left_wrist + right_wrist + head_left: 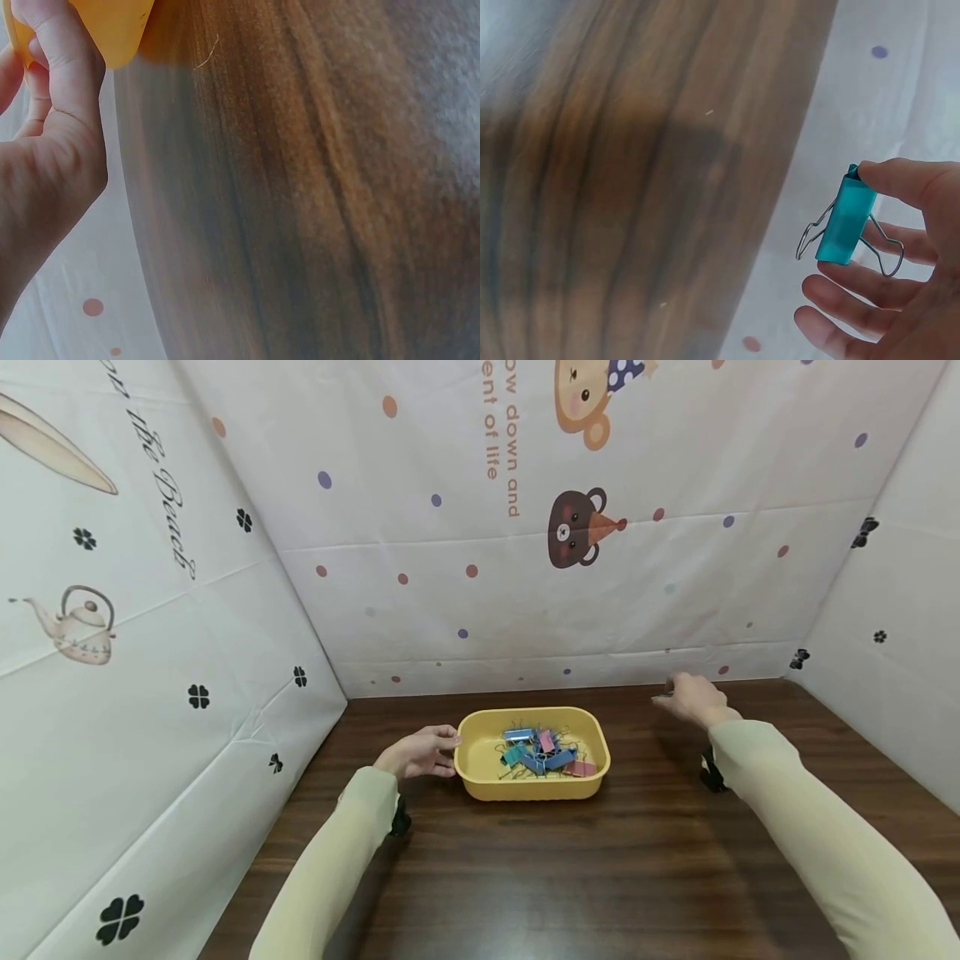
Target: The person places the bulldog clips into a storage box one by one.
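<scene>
A yellow tray (540, 789) on the dark wooden table holds several binder clips (546, 750) in blue, pink and teal, heaped towards its middle and right. My left hand (423, 752) pinches the tray's left rim between thumb and fingers; the left wrist view shows the same hand (60, 82) at the yellow wall. Off to the right of the tray, my right hand (692, 697) is raised near the back of the table. In the right wrist view it pinches a teal binder clip (847, 220) between thumb and fingers, with both wire handles spread outward.
White printed sheets (450, 602) stand behind and on both sides of the wooden table (525, 877). A dark wrist strap (400, 817) sits on the left wrist, another (712, 772) on the right.
</scene>
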### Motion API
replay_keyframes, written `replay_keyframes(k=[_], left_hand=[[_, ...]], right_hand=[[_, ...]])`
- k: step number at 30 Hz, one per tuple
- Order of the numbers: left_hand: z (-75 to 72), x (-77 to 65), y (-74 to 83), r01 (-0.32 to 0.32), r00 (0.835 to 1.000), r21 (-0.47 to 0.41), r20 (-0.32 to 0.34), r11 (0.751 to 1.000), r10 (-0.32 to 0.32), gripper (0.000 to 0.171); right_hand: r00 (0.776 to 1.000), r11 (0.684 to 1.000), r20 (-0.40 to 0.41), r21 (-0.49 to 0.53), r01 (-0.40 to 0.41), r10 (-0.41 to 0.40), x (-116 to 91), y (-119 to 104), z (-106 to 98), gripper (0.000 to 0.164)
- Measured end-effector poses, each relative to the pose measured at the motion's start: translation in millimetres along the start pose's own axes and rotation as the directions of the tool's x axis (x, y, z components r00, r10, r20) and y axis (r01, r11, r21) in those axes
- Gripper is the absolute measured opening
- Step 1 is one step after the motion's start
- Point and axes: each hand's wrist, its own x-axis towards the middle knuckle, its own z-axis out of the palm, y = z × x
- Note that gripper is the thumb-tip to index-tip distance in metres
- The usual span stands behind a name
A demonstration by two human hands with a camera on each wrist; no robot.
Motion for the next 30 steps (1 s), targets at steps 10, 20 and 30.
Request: replay_keyframes(k=[10,20,30], left_hand=[[-1.1,0.7,0.2,0.001,1.000,-0.009,0.009,1.000,-0.001,0.009],[-0.4,-0.7,0.9,-0.005,1.000,-0.007,0.007,1.000,0.005,0.012],[-0.6,-0.3,0.3,-0.005,1.000,-0.013,-0.001,1.000,0.005,0.011]], right_hand=[[0.996,0.998,-0.060,0.009,0.064,-0.063,2,-34,-9,0.056],[0.985,0.991,-0.116,0.022,0.134,-0.131,1,-69,-11,0.052],[0.973,0.979,-0.119,0.034,0.201,-0.196,-5,-100,-8,0.048]])
